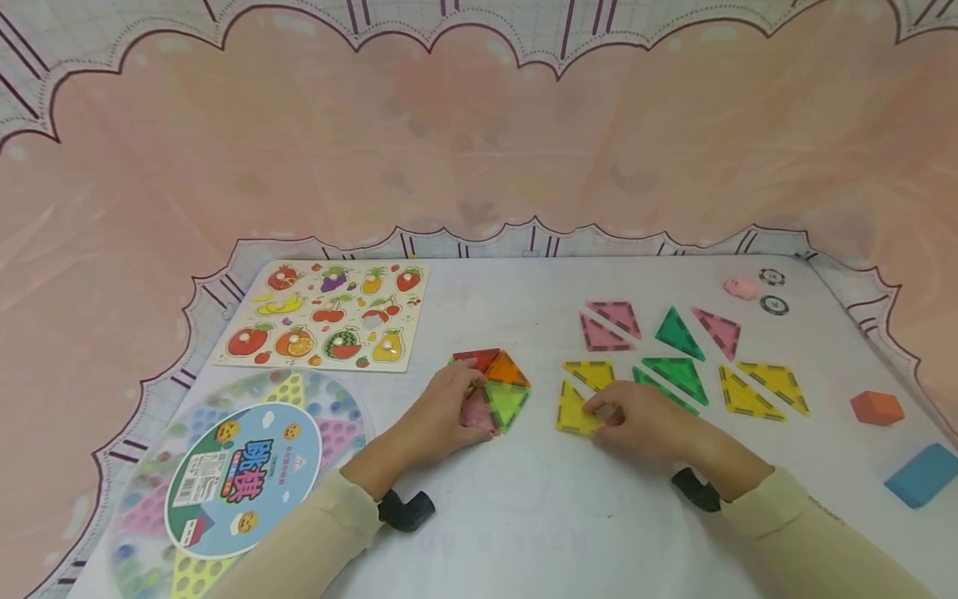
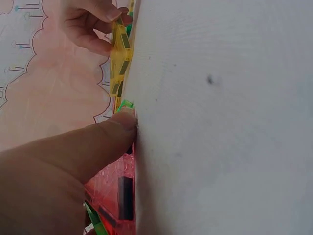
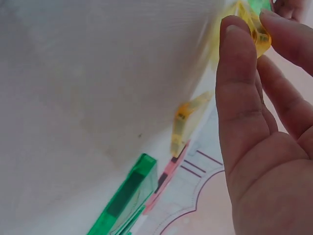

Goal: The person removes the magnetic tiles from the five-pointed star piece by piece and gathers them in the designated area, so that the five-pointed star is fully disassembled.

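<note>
Red, orange [image 1: 507, 369], lime green [image 1: 511, 403] and pink [image 1: 476, 413] triangular magnetic tiles lie joined in a many-sided shape near the table's middle. My left hand [image 1: 437, 408] grips its left side, fingers over the far part and thumb at the near edge; the hand hides part of the shape. In the left wrist view, the thumb [image 2: 105, 139] lies along a reddish tile [image 2: 115, 181]. To the right, my right hand [image 1: 651, 423] pinches a yellow triangular tile [image 1: 572, 413] between thumb and fingers. Another yellow tile [image 1: 591, 373] lies just beyond it.
Pink [image 1: 608, 333], green [image 1: 677, 378] and yellow [image 1: 748, 395] triangles lie beyond and right of my right hand. A fruit puzzle board [image 1: 352, 312] and a round game box [image 1: 247, 478] occupy the left. Orange [image 1: 877, 408] and blue [image 1: 922, 476] blocks sit near the right edge.
</note>
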`<state>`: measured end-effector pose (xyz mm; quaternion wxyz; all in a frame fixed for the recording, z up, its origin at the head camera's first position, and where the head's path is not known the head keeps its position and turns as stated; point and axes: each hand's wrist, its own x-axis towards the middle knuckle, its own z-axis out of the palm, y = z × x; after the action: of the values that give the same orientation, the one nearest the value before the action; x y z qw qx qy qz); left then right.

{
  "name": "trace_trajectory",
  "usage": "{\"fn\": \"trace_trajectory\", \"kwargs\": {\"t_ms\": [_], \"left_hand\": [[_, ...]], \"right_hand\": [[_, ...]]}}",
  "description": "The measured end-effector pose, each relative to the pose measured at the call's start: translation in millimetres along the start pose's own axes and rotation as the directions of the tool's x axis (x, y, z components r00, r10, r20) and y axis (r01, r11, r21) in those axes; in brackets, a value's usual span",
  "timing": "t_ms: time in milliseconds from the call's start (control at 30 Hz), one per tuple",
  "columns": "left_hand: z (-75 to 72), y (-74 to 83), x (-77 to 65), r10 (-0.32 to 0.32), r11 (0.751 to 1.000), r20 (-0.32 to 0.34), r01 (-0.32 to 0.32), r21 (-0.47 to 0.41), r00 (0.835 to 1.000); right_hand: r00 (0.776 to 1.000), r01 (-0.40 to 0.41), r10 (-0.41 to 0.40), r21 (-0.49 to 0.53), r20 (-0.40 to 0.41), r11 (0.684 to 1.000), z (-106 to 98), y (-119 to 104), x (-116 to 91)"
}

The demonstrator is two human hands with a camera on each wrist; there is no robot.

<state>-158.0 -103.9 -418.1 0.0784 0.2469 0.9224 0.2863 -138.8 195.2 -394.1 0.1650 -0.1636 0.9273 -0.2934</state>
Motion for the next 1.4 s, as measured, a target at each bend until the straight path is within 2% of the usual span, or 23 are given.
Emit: {"fn": "trace_trajectory", "kwargs": {"t_ms": [333, 600, 867, 1033, 1200, 1400], "left_hand": [[0.2, -1.1, -1.3, 0.006, 1.0, 0.003, -0.006, 0.011, 1.0], [0.7, -1.0, -1.0, 0.013, 1.0, -0.006, -0.013, 0.022, 1.0], [0.8, -2.4, -0.3, 0.016, 0.992, 0.026, -0.019, 0.124, 1.0], [-1.9, -2.7, -1.7, 0.01, 0.987, 0.053, -0.019, 0.163, 0.999], [-5.7, -2.4, -6.3, 0.001, 0.98, 0.082, -0.018, 0.2, 0.997], [-9.2, -3.0, -19.3, -0.008, 0.976, 0.103, -0.015, 0.219, 0.995]], "right_hand": [[0.998, 0.0, -0.003, -0.049, -0.056, 0.999, 0.7, 2.1, 2.8], [0.998, -0.004, -0.003, -0.103, -0.067, 0.995, 2.2, -1.7, 8.1], [0.996, -0.014, 0.001, -0.151, -0.09, 0.988, 3.4, -6.6, 10.0], [0.997, -0.024, 0.012, -0.141, -0.08, 0.99, 7.9, -9.3, 11.0], [0.998, -0.015, 0.006, -0.133, -0.068, 0.991, 11.0, -9.4, 12.2], [0.997, -0.001, -0.013, -0.168, -0.08, 0.986, 11.6, -8.6, 13.6]]}}
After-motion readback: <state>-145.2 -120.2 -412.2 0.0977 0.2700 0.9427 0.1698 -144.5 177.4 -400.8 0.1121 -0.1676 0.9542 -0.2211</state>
